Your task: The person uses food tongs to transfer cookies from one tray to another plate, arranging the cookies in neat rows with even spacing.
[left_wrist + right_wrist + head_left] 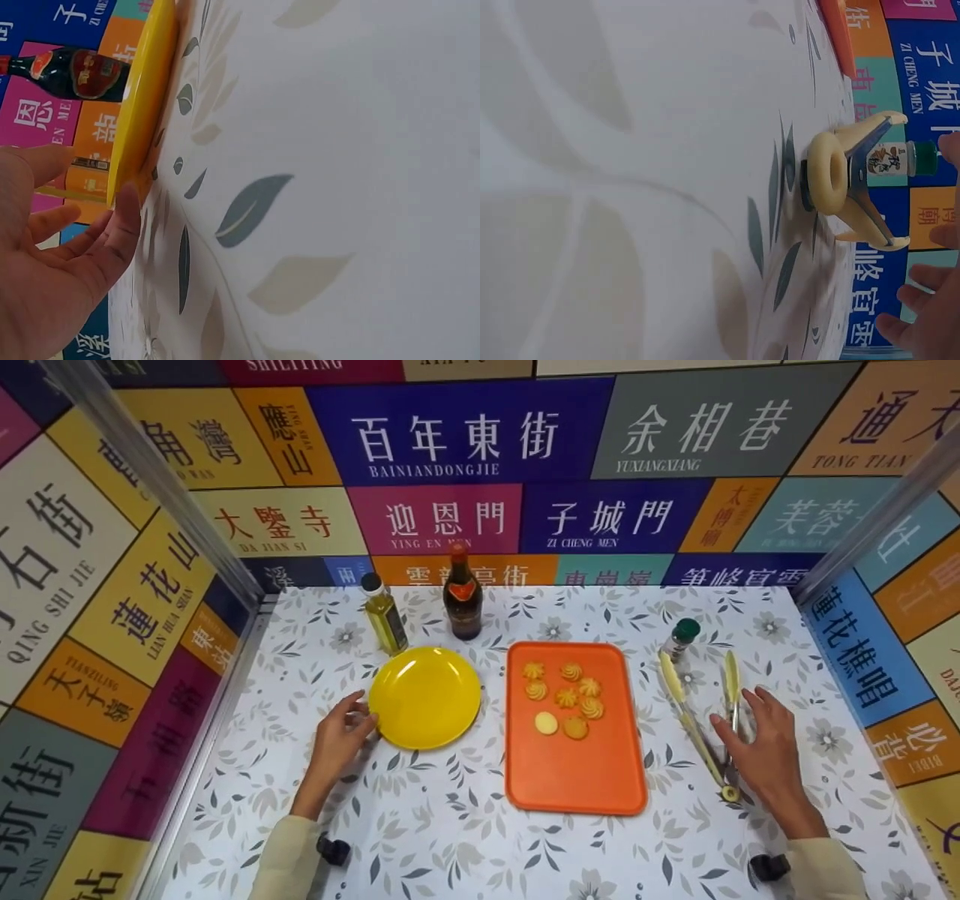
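On the left, my left hand [341, 739] is beside the yellow plate [425, 697], fingers loosely bent and fingertips at its left rim. The left wrist view has these fingers [124, 217] close against the plate's edge; whether they touch is hard to tell. Across the table, my right hand [765, 742] hovers by the right arm of the tongs [701, 735], fingers spread and not closed round them. The tongs lie spread apart on the cloth, with cream tips and a ring at the hinge [829, 174]. An orange tray [574, 776] between the hands bears several cookies [568, 697].
An oil bottle [385, 615] and a dark sauce bottle [462, 600] stand behind the plate. A green-capped jar [681, 637] is just beyond the tongs' tips. Sign-covered walls [450, 427] enclose the floral tablecloth [450, 825] at the back and both sides.
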Demonstrator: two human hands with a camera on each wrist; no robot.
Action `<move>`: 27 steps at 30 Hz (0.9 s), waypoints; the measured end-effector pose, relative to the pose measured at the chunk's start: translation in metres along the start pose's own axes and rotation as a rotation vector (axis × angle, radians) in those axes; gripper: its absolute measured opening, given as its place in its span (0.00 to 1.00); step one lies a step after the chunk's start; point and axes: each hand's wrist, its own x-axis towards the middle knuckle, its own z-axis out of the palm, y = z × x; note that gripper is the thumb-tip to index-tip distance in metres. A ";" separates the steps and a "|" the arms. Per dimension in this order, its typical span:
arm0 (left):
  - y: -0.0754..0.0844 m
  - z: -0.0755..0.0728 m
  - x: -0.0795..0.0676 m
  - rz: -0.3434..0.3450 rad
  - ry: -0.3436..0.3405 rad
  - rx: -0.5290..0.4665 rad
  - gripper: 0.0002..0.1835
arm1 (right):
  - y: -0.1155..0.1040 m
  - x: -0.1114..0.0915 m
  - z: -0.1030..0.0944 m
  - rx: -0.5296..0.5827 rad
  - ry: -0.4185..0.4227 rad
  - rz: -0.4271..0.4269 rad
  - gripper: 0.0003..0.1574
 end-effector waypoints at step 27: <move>-0.014 0.016 -0.005 -0.177 -0.146 -0.419 0.44 | -0.005 -0.006 0.024 -0.086 -0.153 0.200 0.74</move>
